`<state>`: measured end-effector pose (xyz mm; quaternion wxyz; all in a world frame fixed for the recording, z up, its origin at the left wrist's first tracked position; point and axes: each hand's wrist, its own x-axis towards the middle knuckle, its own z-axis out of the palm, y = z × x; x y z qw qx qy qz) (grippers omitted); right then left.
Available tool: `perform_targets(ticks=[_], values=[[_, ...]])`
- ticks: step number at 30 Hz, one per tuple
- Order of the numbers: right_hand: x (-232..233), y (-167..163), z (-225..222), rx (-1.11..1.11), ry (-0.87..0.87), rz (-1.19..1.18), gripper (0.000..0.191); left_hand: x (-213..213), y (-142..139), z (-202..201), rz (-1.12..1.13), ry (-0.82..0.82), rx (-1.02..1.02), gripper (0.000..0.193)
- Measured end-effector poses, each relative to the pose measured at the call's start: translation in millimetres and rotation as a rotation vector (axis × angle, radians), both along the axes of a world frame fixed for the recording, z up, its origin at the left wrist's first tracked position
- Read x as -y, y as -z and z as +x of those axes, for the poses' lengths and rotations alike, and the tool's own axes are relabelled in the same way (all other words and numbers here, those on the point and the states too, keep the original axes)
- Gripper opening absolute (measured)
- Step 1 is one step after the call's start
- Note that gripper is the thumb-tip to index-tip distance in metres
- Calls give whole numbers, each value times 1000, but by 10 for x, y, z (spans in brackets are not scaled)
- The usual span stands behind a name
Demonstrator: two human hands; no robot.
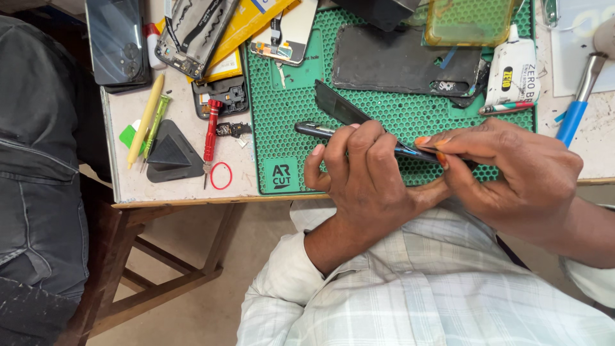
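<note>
**Here, two hands on a dark phone over the green mat**

Here the left hand point(359, 176) curls its fingers over a dark phone point(320, 131), gripping it edge-up just above the near side of the green mat point(282, 102). The right hand point(512, 173) comes in from the right, thumb and forefinger pinched tight on the phone's other end, where a thin blue strip shows at the fingertips. A flat black panel point(339, 106) slants up from behind the left fingers; whether it is joined to the phone I cannot tell.

Further back on the mat lie a dark back cover point(397, 61), a yellow case point(467, 22) and a white glue bottle point(512, 67). Left of the mat, on the pale table point(186, 186), sit a red screwdriver point(211, 131), a red ring point(221, 175), a black wedge point(170, 154), a yellow stick point(146, 118) and a phone frame point(192, 32). A blue-handled tool point(576, 109) lies at the right. Someone in dark trousers point(38, 160) stands at the table's left end.
</note>
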<state>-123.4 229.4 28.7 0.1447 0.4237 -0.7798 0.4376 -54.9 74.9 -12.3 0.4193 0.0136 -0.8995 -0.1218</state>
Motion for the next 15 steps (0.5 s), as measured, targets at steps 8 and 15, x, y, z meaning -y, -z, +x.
perform_targets(ticks=[8,15], values=[[-34,-25,-42,-71,-15,77,16,99,-30,9,-7,46,34,58],[39,-162,-118,-91,-56,114,17,340,-156,6,107,283,71,35]])
